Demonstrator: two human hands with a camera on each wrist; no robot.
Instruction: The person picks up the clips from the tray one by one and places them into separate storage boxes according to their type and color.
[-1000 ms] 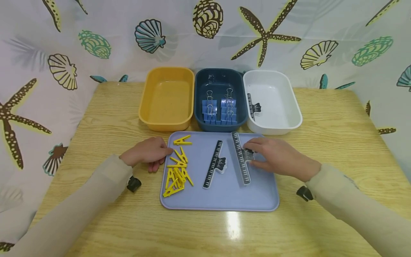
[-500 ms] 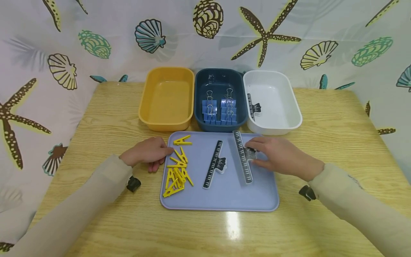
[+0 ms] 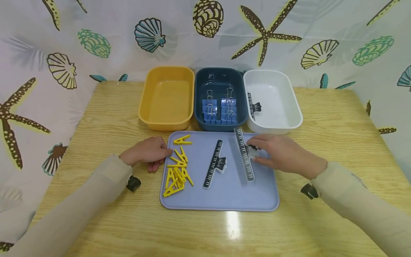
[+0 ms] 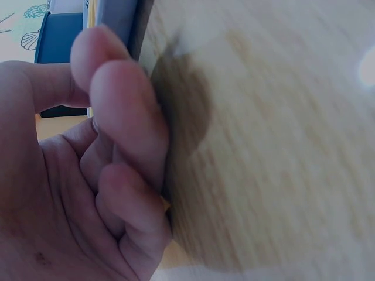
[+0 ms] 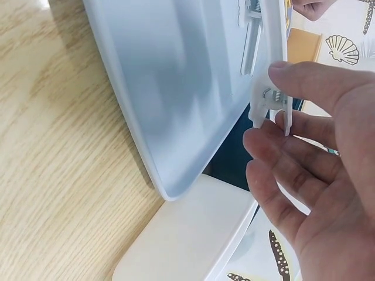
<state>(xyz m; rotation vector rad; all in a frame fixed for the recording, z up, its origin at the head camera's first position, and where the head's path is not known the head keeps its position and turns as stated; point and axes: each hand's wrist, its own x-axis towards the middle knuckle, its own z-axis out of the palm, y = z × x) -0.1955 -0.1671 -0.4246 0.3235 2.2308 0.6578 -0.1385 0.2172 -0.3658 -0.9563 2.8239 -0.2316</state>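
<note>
Holding a long keyboard-print clip [image 3: 244, 155] by its handle in the right hand [image 3: 284, 153], pinched between thumb and fingers, just left of that hand and over the far right part of the tray [image 3: 231, 200]. Resting the left hand [image 3: 146, 152] loosely curled, gripping nothing, at the tray's left edge, beside the yellow pegs [image 3: 178, 175], well apart from the pinched clip.

Bright head view, glare on the bench [image 3: 128, 225]; dimmer, blurred left wrist view, shadow beside the left hand [image 4: 82, 170]; soft shadows across the tray [image 5: 170, 146].
</note>
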